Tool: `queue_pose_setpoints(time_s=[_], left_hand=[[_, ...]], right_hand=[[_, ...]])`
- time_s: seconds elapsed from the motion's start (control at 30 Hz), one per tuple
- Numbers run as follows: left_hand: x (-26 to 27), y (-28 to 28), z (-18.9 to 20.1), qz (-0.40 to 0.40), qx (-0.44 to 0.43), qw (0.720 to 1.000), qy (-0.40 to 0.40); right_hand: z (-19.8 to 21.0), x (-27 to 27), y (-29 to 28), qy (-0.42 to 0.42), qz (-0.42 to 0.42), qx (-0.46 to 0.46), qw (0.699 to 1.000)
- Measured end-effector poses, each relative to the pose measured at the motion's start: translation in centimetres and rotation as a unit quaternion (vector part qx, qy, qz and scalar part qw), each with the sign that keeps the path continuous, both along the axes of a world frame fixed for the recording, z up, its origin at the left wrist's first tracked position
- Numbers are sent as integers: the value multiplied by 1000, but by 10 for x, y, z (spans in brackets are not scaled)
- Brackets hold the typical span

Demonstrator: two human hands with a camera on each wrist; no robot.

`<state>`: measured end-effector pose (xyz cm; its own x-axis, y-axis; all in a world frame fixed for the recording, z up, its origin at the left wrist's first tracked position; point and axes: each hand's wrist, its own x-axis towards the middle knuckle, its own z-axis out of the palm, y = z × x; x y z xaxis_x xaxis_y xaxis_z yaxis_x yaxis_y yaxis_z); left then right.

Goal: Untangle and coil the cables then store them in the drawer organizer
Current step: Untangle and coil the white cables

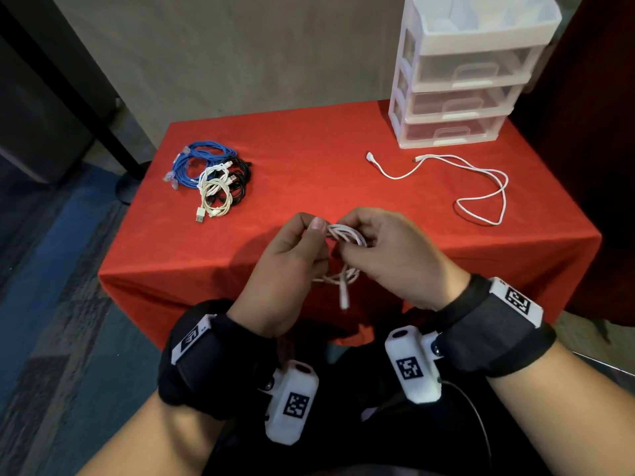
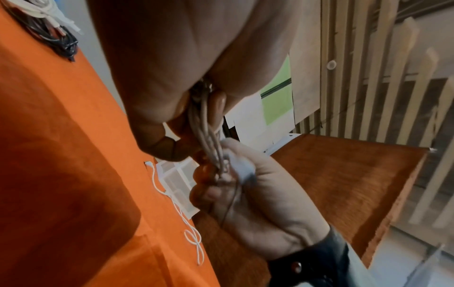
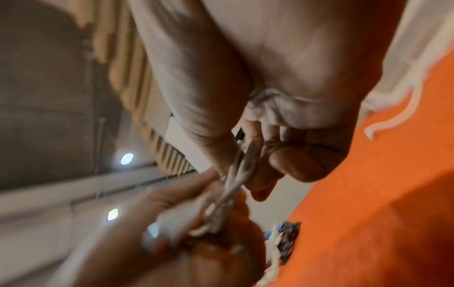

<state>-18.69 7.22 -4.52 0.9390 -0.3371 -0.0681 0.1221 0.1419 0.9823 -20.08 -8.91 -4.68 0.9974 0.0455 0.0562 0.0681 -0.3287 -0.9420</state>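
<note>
The left hand (image 1: 285,266) and right hand (image 1: 395,255) meet above the near edge of the table, both with fingers curled and pinching the same white cable (image 1: 345,235), which is gathered into several small loops between them; one plug end dangles below the hands. In the left wrist view the strands run bunched together from the left fingers (image 2: 216,104) down into the right hand's grip (image 2: 260,194); the right wrist view is blurred but shows the same bundle (image 3: 236,174) between both hands. Beyond them, the red tablecloth (image 1: 309,149) covers the table. To the far left lies a pile of already coiled cables (image 1: 213,176), blue, black and white, touching and overlapping one another. To the far right a second white cable (image 1: 481,180) sprawls loose and uncoiled, just in front of the clear plastic drawer organizer (image 1: 464,73), whose visible drawers all sit closed at the table's back corner
</note>
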Motion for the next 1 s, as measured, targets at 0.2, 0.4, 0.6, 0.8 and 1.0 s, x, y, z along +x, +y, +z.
queue_pose_setpoints(time_s=[0.2,0.4,0.6,0.8,1.0], left_hand=[[-1,3,14,-34,98,993,-60],[0,12,21,-99,194,970,-111],[-1,17,16,-136,-20,991,10],[-1,19,20,-167,-34,985,29],[2,24,19,-186,67,980,-16]], right_hand=[[6,3,-9,-4,9,-1,1000],[4,-8,-10,22,15,83,996],[22,-15,-29,177,140,345,911],[23,-7,-39,180,170,283,927],[28,-6,-41,160,196,162,954]])
